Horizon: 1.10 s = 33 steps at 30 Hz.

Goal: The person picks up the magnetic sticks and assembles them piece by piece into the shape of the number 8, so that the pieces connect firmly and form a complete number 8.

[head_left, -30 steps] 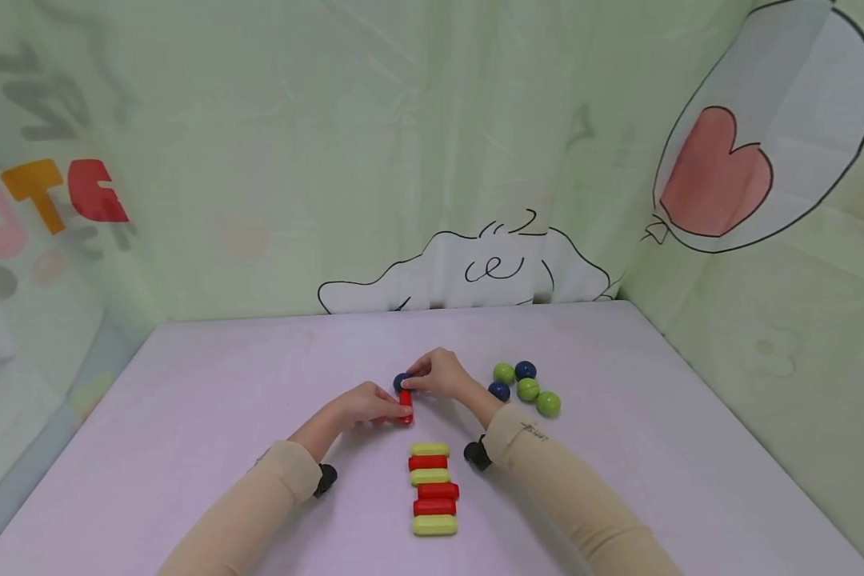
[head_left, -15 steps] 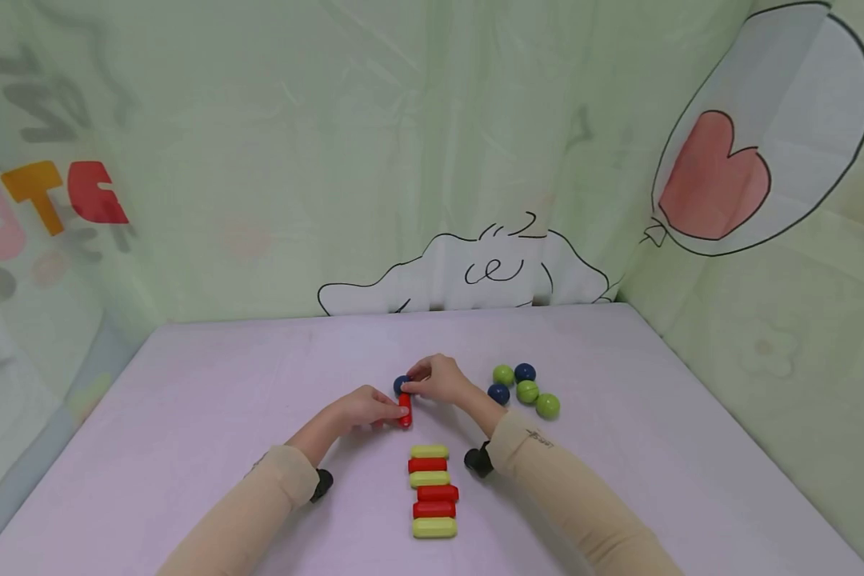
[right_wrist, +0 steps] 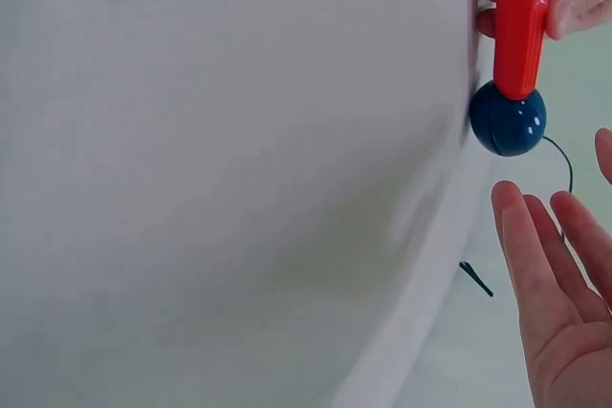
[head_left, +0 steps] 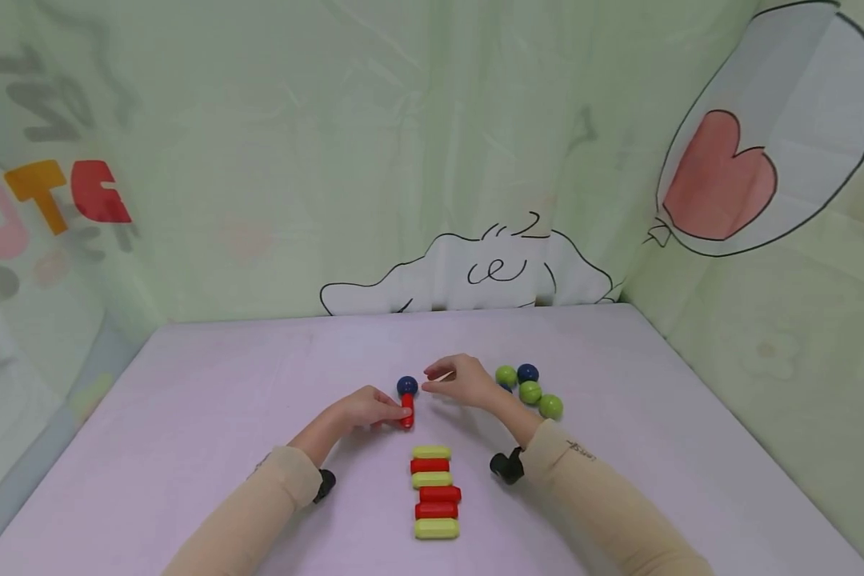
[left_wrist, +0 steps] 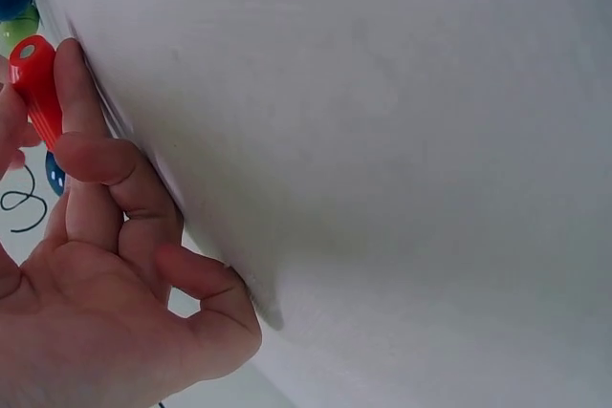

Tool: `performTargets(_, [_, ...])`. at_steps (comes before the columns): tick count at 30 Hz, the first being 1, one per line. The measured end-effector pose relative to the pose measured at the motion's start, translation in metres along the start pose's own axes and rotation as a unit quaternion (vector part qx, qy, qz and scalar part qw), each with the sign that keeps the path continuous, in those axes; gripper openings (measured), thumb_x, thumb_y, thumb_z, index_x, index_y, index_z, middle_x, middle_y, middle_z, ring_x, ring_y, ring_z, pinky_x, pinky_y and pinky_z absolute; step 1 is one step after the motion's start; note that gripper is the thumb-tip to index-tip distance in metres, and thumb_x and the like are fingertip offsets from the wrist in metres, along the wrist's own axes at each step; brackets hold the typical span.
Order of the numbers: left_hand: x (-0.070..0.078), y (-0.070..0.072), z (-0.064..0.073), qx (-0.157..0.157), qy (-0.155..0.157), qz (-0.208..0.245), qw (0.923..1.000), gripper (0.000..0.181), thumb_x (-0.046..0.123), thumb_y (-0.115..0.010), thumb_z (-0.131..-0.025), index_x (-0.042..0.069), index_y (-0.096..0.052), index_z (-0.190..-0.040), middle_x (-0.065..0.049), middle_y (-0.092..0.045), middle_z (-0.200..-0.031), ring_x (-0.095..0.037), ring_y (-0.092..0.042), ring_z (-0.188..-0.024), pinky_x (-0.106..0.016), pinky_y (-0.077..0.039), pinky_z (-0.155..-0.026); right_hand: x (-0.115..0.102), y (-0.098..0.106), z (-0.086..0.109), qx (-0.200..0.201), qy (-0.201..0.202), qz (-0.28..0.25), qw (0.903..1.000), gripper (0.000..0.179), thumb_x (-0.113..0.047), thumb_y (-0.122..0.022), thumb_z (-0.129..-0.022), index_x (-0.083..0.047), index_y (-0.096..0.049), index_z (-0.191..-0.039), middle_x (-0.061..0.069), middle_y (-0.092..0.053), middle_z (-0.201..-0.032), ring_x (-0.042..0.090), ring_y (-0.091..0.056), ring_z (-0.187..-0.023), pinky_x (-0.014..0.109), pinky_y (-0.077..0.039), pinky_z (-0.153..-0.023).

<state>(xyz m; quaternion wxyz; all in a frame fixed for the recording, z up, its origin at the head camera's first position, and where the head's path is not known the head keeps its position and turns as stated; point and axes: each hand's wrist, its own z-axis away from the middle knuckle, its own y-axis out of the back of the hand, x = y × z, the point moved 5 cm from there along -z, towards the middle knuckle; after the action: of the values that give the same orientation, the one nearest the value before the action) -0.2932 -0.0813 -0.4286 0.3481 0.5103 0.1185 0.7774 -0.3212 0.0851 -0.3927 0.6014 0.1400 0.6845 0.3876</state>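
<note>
My left hand pinches a red rod between thumb and fingers. A dark blue ball sits against the far end of that rod, with the two in line. In the right wrist view the red rod shows a round silvery dot on its free end, and the blue ball touches its other end. Just to the right of the ball, my right hand holds nothing; its fingers are extended and apart from the ball. The left wrist view shows the rod beside my fingers, the ball mostly hidden behind them.
Nearer the front, several yellow and red rods lie side by side in a column. Several green and blue balls are grouped at the right, one partly hidden behind my right hand. A pale cloth covers the table; printed curtains stand behind.
My right hand has let go of the blue ball and moved off to the right. The left hand keeps its pinch on the red rod, nearly in the same place.
</note>
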Motion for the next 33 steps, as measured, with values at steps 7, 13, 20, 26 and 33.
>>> performTargets(7, [0.002,-0.002,0.002,0.005,0.004,-0.01,0.9999,0.03,0.037,-0.067,-0.081,0.009,-0.066,-0.094,-0.002,-0.054,-0.073,-0.017,-0.047,-0.071,-0.027,-0.034,-0.059,0.003,0.019,0.017,0.025,0.014,0.003,0.9996,0.033,-0.018,-0.071,-0.08,-0.001,-0.065,-0.108,0.008,-0.066,-0.099,0.02,-0.062,-0.088,0.029,-0.051,-0.074])
performTargets(13, [0.002,-0.004,0.001,0.003,0.008,-0.007,0.9999,0.031,0.036,-0.067,-0.081,0.009,-0.064,-0.096,-0.003,-0.054,-0.075,-0.017,-0.047,-0.074,-0.028,-0.035,-0.061,0.009,0.036,0.031,0.049,0.031,0.027,0.998,0.033,-0.018,-0.071,-0.08,-0.001,-0.065,-0.107,0.011,-0.065,-0.101,0.023,-0.061,-0.089,0.032,-0.051,-0.075])
performTargets(20, [0.003,-0.004,0.0,-0.002,-0.001,-0.006,1.0,0.029,0.037,-0.067,-0.081,0.01,-0.066,-0.092,-0.003,-0.052,-0.072,-0.017,-0.046,-0.072,-0.028,-0.033,-0.059,0.025,0.052,0.043,0.059,0.027,0.034,0.9973,0.032,-0.017,-0.072,-0.079,0.001,-0.065,-0.105,0.014,-0.064,-0.101,0.024,-0.061,-0.088,0.033,-0.05,-0.075])
performTargets(26, [0.003,-0.001,0.001,-0.007,-0.008,-0.007,0.9999,0.03,0.038,-0.065,-0.081,0.009,-0.064,-0.089,-0.003,-0.051,-0.071,-0.017,-0.046,-0.071,-0.028,-0.033,-0.059,0.035,0.062,0.048,0.063,0.023,0.04,0.9969,0.033,-0.017,-0.073,-0.078,0.002,-0.065,-0.104,0.014,-0.064,-0.101,0.023,-0.061,-0.088,0.032,-0.051,-0.074])
performTargets(33, [0.001,0.001,0.003,-0.016,-0.002,0.001,0.9999,0.028,0.036,-0.064,-0.083,0.008,-0.065,-0.09,-0.002,-0.051,-0.071,-0.016,-0.046,-0.072,-0.027,-0.033,-0.06,0.038,0.069,0.051,0.062,0.039,0.059,0.9956,0.033,-0.016,-0.073,-0.078,0.004,-0.065,-0.103,0.015,-0.065,-0.098,0.026,-0.062,-0.087,0.038,-0.049,-0.077])
